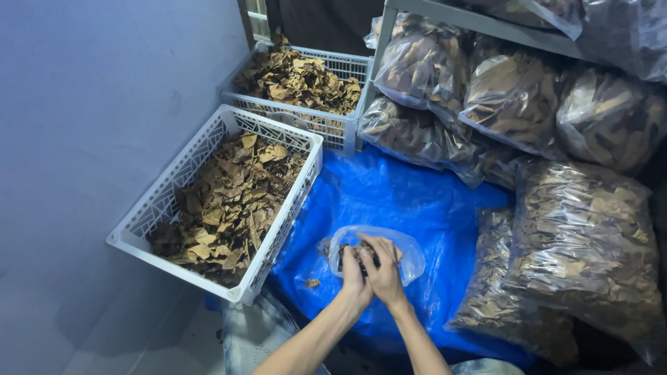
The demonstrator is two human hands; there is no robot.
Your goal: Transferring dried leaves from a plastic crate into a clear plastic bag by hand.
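Up and to the left of the hands, a white slatted basket (167, 194) holds a heap of dry brown leaves (229, 201); a second white basket (333, 125) of the same leaves sits beyond it. The left hand (353, 274) and the right hand (383, 267) press together at the mouth of a small clear plastic bag (410, 257), both grasping it, the fingers curled over crumbled leaves inside. The bag rests on a blue tarp (396, 194) directly under the hands. A loose leaf scrap (312, 282) lies just left of them. To the right and above, large clear sacks (583, 243) stuffed with leaves are stacked against a grey shelf frame (389, 28).
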